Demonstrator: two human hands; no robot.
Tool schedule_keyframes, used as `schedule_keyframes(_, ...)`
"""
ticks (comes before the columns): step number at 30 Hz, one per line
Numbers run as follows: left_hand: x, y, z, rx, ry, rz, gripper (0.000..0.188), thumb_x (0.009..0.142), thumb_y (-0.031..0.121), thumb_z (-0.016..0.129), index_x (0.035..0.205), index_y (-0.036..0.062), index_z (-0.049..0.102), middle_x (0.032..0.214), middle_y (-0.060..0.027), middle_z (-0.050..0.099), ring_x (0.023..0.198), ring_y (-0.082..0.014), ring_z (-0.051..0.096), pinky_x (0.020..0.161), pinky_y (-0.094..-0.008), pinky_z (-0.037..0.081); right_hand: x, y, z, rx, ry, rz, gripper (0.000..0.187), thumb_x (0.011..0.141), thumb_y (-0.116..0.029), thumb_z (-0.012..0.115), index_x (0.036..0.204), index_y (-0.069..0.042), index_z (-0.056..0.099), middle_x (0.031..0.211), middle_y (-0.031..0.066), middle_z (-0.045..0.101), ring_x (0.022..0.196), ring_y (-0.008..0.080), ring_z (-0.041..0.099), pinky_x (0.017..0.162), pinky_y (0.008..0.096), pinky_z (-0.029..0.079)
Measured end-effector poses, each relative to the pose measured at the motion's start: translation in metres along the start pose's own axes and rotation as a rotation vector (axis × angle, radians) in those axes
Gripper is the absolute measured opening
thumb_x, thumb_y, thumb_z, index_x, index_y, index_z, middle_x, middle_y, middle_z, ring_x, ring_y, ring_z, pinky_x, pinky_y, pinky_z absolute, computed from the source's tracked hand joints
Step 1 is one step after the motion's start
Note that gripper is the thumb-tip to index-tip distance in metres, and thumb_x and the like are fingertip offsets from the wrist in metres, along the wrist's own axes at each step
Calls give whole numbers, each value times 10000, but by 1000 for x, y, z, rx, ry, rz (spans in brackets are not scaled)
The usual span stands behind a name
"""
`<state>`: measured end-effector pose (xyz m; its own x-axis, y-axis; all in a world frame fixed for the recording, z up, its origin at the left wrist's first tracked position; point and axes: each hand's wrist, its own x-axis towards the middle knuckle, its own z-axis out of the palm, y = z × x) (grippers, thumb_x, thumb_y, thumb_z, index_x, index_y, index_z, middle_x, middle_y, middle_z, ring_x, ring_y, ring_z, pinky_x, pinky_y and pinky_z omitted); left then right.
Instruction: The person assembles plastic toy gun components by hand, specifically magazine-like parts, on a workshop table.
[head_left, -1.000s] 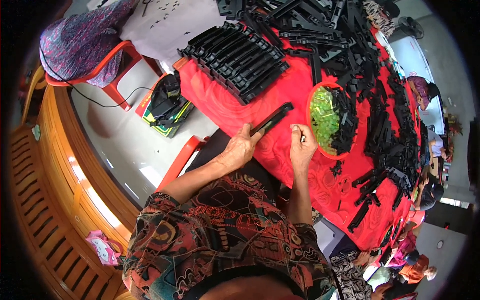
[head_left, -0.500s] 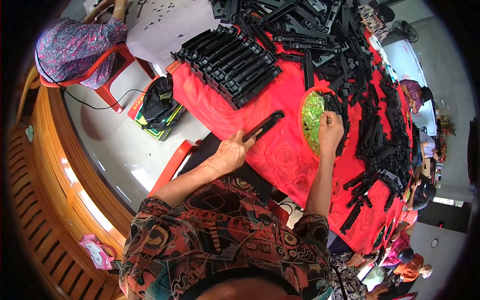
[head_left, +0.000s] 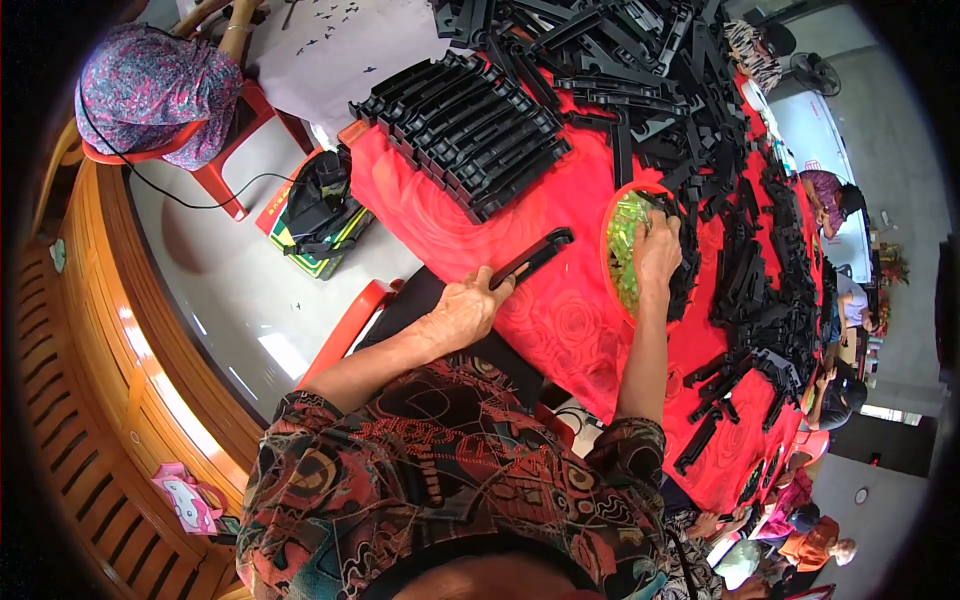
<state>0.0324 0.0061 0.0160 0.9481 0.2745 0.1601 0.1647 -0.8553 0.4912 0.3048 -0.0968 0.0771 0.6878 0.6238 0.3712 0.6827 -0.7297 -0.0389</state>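
My left hand (head_left: 468, 308) is wrapped round the near end of a long, narrow black plastic part (head_left: 538, 260). The part points away from me at a slant over the red tablecloth (head_left: 565, 320). Farther right, my right hand (head_left: 657, 254) is inside a red basin (head_left: 606, 262), its fingers bent down among the contents. Small light-green translucent pieces (head_left: 626, 222) fill the basin's left side, and dark pieces lie at its right. The fingertips are partly hidden, so what they pinch cannot be made out.
Beyond my left hand, similar black parts stand in a neat stacked row (head_left: 460, 135). A large loose heap of black parts (head_left: 640, 60) spreads across the table's far side and right. A red chair (head_left: 350, 330) is at my left; another person (head_left: 160, 95) sits at far left.
My right hand has reached lower and farther into the basin, fingers now down among the pieces. The left hand still holds the black part, with its angle barely changed.
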Motion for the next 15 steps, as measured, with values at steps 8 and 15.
schedule_keyframes(8,1,1,-2,44,24,25,501,689,42,545,1187,14,496,796,-154,485,731,-289,586,538,-359,491,3,9,8,-12,4,78,156,774,-100,611,888,-26,536,917,185,509,753,388,584,625,468,477)
schedule_keyframes(15,-1,-3,11,107,20,22,493,694,71,555,1180,19,496,762,-131,483,668,-264,582,519,-347,485,3,23,3,168,144,72,170,770,-95,622,929,-49,583,879,162,526,695,347,577,596,448,460)
